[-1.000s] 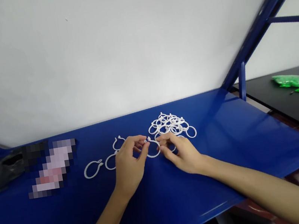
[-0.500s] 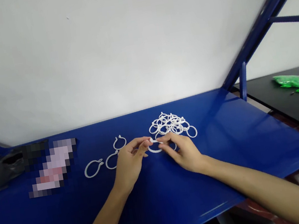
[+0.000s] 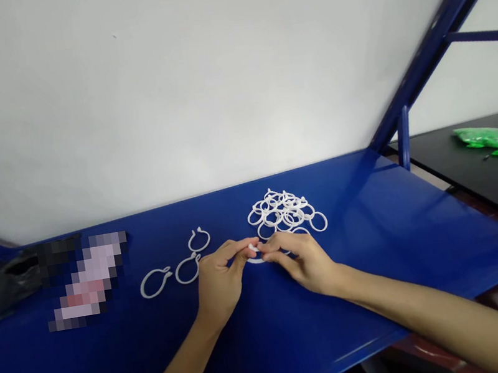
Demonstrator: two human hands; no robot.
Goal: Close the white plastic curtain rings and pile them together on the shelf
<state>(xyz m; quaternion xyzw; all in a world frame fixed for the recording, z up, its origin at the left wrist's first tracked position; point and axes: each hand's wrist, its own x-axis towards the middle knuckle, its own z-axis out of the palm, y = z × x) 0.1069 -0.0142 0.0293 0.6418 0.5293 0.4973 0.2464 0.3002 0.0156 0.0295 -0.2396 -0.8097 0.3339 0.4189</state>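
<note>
On the blue shelf point(image 3: 382, 253), my left hand point(image 3: 219, 279) and my right hand point(image 3: 301, 260) meet at one white plastic ring point(image 3: 254, 253). Both pinch it between thumb and fingertips, and their fingers hide most of it. Just behind my right hand lies a pile of several white rings point(image 3: 286, 211). Three separate white rings lie to the left of my left hand: one far left point(image 3: 155, 282), one beside the hand point(image 3: 188, 268) and one further back point(image 3: 199, 239).
A blurred pinkish object point(image 3: 86, 278) and a dark bag point(image 3: 0, 286) lie at the shelf's left end. A blue frame post point(image 3: 404, 135) rises at the right. Beyond it, a black table point(image 3: 489, 180) carries a green bag point(image 3: 489, 136).
Both hands have drawn a little nearer to me with the ring, and their fingertips have come closer together, so the ring is now mostly covered.
</note>
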